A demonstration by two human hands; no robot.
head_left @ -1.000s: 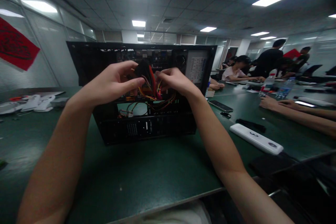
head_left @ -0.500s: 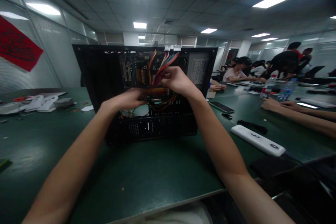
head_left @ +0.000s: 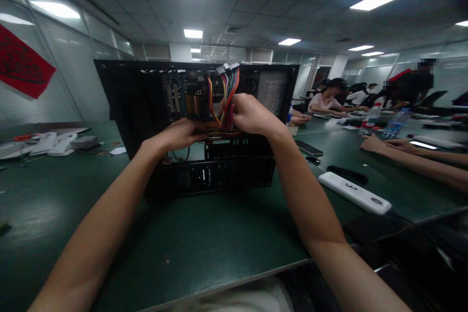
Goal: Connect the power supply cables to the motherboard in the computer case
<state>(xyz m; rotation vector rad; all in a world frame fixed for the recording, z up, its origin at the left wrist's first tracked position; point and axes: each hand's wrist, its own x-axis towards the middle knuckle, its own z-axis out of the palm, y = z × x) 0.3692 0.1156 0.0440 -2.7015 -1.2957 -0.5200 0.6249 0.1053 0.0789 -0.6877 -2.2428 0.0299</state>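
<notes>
An open black computer case [head_left: 208,178] stands in front of me on the green table, its inside facing me. My right hand [head_left: 252,116] is closed around a bundle of coloured power cables [head_left: 229,88], whose white connectors [head_left: 227,67] stick up near the case's top edge. My left hand [head_left: 179,135] reaches into the case from the left, its fingers closed on the cables running across the middle. Behind the cables are a motherboard with slots [head_left: 173,98] and, at the upper right, a silver power supply [head_left: 272,95].
To the right lie a white power strip [head_left: 354,192], a black phone [head_left: 309,147] and plastic bottles [head_left: 373,117]. Another person's hands [head_left: 380,146] rest there too. White parts and scraps [head_left: 54,141] are heaped at the left on the green table [head_left: 219,239].
The cable bundle has swung, and its white connectors now lean left. My right hand has shifted slightly, with the cables still in it. My left hand has risen a little.
</notes>
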